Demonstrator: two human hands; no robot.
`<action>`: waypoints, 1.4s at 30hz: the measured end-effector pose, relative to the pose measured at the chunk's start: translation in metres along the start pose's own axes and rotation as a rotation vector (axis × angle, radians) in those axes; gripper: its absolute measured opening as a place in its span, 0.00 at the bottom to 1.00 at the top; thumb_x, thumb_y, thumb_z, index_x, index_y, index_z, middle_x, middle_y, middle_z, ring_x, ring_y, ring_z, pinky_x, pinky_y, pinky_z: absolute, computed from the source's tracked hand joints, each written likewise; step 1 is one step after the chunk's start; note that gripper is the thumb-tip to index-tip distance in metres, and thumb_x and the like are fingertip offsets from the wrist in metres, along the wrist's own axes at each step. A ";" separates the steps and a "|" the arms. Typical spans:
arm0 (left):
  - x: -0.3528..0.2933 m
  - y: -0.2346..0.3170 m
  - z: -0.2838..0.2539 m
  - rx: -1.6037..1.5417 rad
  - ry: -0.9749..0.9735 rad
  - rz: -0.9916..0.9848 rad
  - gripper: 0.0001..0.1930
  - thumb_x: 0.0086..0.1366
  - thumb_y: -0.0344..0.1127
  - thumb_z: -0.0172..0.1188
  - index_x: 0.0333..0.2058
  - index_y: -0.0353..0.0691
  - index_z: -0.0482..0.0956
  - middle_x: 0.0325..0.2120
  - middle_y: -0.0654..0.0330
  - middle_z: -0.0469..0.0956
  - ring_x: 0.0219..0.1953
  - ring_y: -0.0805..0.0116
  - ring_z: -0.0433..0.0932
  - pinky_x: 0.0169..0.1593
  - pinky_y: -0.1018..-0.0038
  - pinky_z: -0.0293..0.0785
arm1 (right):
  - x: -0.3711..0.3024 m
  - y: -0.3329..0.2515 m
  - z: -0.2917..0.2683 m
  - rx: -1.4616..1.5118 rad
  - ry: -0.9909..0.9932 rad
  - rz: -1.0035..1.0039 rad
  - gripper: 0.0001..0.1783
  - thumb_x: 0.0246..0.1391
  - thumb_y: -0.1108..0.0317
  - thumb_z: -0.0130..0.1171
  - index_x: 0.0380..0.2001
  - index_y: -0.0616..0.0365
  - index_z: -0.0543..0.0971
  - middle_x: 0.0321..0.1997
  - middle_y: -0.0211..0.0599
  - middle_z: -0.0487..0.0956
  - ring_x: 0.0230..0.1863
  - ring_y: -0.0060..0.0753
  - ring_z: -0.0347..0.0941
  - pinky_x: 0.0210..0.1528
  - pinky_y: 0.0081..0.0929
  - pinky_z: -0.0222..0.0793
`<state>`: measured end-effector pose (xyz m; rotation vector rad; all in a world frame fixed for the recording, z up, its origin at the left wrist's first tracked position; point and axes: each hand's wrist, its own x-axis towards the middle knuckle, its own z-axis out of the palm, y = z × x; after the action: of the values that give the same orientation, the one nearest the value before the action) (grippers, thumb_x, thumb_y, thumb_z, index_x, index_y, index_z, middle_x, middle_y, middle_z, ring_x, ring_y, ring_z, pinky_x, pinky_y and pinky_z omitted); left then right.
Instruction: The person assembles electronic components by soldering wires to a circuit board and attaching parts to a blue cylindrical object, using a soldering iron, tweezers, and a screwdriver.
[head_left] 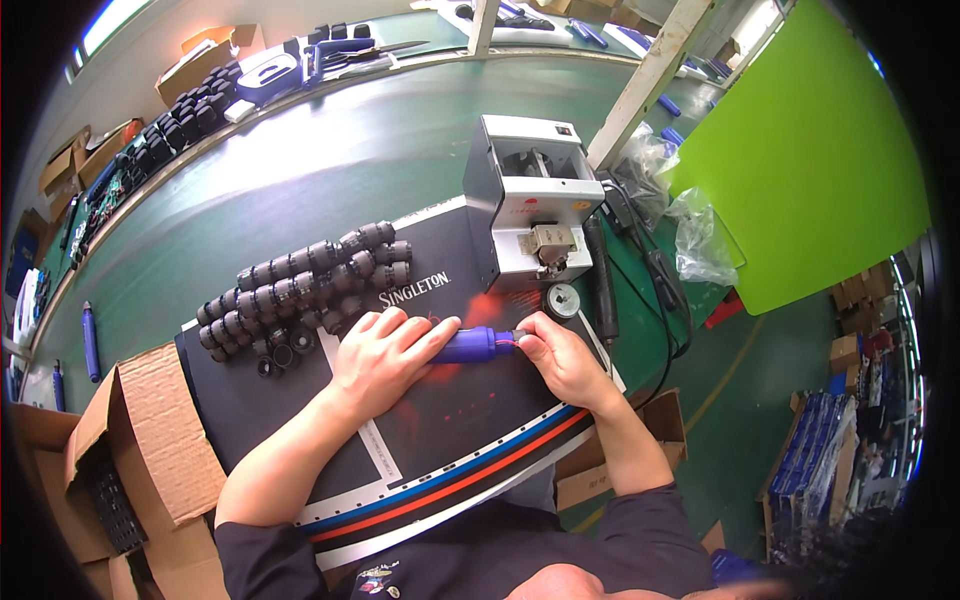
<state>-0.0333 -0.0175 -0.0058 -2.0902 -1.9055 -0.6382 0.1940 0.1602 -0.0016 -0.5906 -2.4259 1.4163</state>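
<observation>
A blue cylindrical tool body (468,346) lies level above the dark mat, with my left hand (388,360) wrapped over its left part. A short red wire (505,342) shows at its right end. There, my right hand (568,365) is closed in a pinch on a small dark piece (520,338), partly hidden by the fingers. Left of my hands, rows of black ribbed ring-shaped caps (290,290) are piled on the mat. A few loose black rings (283,355) lie at the pile's near side.
Beyond my right hand stands a grey-and-white benchtop machine (535,200), with a round silver-and-black part (562,300) before it. Black cables (660,290) and clear plastic bags (705,240) lie at its right. An opened cardboard box (165,430) sits near left; a green panel (800,160) rises at right.
</observation>
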 end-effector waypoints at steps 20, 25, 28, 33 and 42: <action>0.004 0.016 0.008 -0.267 0.019 -0.176 0.31 0.54 0.42 0.74 0.58 0.47 0.79 0.34 0.59 0.79 0.37 0.57 0.79 0.43 0.62 0.78 | 0.007 0.017 -0.005 0.283 -0.041 0.072 0.45 0.72 0.30 0.27 0.55 0.59 0.79 0.26 0.25 0.73 0.26 0.15 0.64 0.30 0.15 0.60; 0.000 0.019 0.002 -0.531 -0.079 -0.358 0.32 0.60 0.47 0.73 0.61 0.45 0.77 0.49 0.48 0.84 0.48 0.49 0.84 0.54 0.62 0.80 | 0.006 0.020 -0.001 0.324 0.015 0.042 0.39 0.76 0.38 0.31 0.57 0.64 0.75 0.29 0.28 0.75 0.28 0.15 0.64 0.34 0.16 0.63; 0.001 0.020 -0.001 -0.635 -0.118 -0.397 0.33 0.62 0.51 0.71 0.62 0.45 0.76 0.46 0.48 0.85 0.48 0.48 0.85 0.53 0.62 0.80 | 0.006 0.026 0.000 0.312 0.023 0.012 0.37 0.77 0.39 0.33 0.58 0.64 0.75 0.29 0.29 0.76 0.28 0.15 0.64 0.34 0.16 0.63; 0.004 0.021 -0.008 -1.038 -0.265 -0.534 0.33 0.66 0.53 0.68 0.62 0.38 0.74 0.39 0.52 0.86 0.35 0.63 0.85 0.43 0.69 0.80 | 0.007 0.023 0.002 0.279 0.051 -0.001 0.39 0.75 0.36 0.30 0.49 0.60 0.80 0.28 0.27 0.76 0.27 0.15 0.65 0.32 0.16 0.62; 0.002 0.018 -0.010 -1.733 -0.479 -0.626 0.26 0.76 0.51 0.55 0.62 0.37 0.71 0.34 0.57 0.84 0.25 0.77 0.76 0.35 0.77 0.76 | 0.005 0.015 0.003 0.269 0.082 -0.039 0.36 0.78 0.42 0.31 0.48 0.59 0.83 0.27 0.26 0.73 0.27 0.15 0.63 0.33 0.16 0.62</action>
<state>-0.0173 -0.0223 0.0064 -2.2586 -2.6074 -2.9879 0.1914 0.1667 -0.0161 -0.5229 -2.1239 1.6322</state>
